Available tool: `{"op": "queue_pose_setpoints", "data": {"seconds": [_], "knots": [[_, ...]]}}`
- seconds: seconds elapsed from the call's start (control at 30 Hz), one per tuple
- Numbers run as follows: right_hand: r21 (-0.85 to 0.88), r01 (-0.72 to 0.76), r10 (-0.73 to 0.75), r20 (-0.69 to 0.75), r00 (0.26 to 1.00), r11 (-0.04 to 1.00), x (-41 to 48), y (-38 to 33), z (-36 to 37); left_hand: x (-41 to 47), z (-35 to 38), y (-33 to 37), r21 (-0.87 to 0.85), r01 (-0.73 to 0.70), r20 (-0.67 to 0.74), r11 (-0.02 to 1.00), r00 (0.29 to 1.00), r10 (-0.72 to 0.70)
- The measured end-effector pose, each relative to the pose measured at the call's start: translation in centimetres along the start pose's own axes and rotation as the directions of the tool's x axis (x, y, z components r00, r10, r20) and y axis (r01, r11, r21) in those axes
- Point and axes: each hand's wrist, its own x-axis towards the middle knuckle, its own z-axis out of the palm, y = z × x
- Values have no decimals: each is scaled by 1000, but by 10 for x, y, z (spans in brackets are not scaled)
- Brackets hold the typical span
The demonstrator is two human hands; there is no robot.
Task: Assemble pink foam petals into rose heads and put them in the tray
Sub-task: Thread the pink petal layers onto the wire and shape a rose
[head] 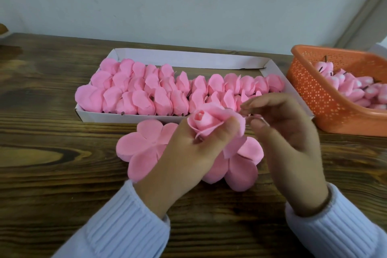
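The left hand (188, 153) pinches a soft, half-wrapped pink foam rose head (206, 120) above flat petal cutouts (140, 144) on the grained wooden tabletop (52, 174). The right hand (289, 138) is loosely open, empty. The white cardboard tray (188, 57) lies at 12 o'clock; a perforated orange basket (326, 102) at 2.

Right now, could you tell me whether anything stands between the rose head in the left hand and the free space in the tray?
Nothing solid blocks it. The rose head must only be lifted over the finished roses to the tray's bare far strip.
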Motion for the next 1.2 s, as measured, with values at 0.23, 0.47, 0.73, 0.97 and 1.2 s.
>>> {"op": "queue_pose_setpoints", "data": {"seconds": [0.23,0.47,0.73,0.97,1.2], "knots": [[117,-234,194,284,939,965,-3,5,6,0,5,-5,-187,42,-55,981,997,-53],[357,-425,334,288,897,832,0,5,9,-2,9,-1,-200,37,24,979,999,-32],[411,-627,405,508,761,662,6,0,-1,-4,-1,13,-94,139,268,986,957,-109],[397,-656,506,424,751,642,5,3,-3,-2,2,4,-93,105,156,990,984,-90],[237,-575,550,169,818,783,6,1,-1,0,0,-7,-78,30,-35,997,999,-33]]}}
